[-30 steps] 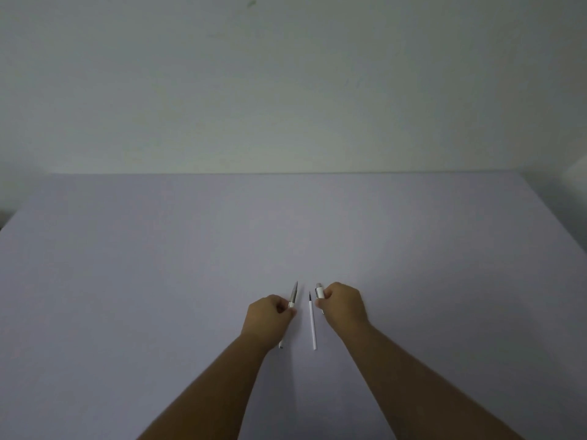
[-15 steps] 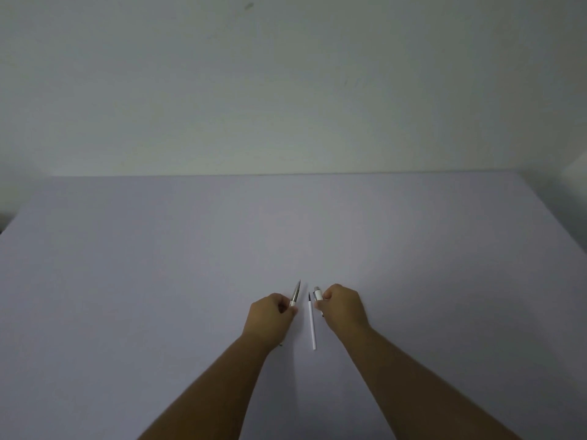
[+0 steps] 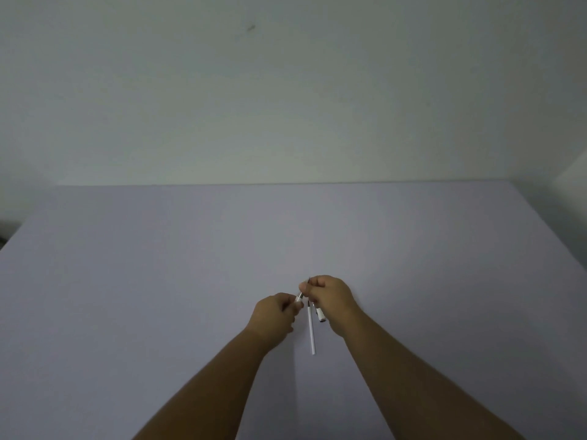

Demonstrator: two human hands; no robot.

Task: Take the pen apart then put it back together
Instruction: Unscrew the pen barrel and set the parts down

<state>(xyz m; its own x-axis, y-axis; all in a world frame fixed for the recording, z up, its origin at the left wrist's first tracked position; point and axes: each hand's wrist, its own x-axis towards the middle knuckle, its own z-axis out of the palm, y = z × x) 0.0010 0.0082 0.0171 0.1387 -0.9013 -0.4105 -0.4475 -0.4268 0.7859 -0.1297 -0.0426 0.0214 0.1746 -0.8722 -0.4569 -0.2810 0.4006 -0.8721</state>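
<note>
My left hand (image 3: 275, 312) is closed around a white pen part (image 3: 299, 296), most of it hidden in the fist. My right hand (image 3: 330, 296) pinches the dark pointed tip end of that same part, just above my left thumb. A thin white refill (image 3: 311, 331) with a dark tip lies on the table between my wrists, pointing away from me. A short white cap piece (image 3: 320, 314) lies on the table just below my right hand, partly hidden by it.
The work surface is a broad pale lilac table (image 3: 158, 281) that ends at a plain light wall (image 3: 286, 90). A dark object shows at the far left edge (image 3: 2, 239).
My right hand has let go of the white cap piece, which now lies on the table, and has moved left onto the tip of the part in my left hand.
</note>
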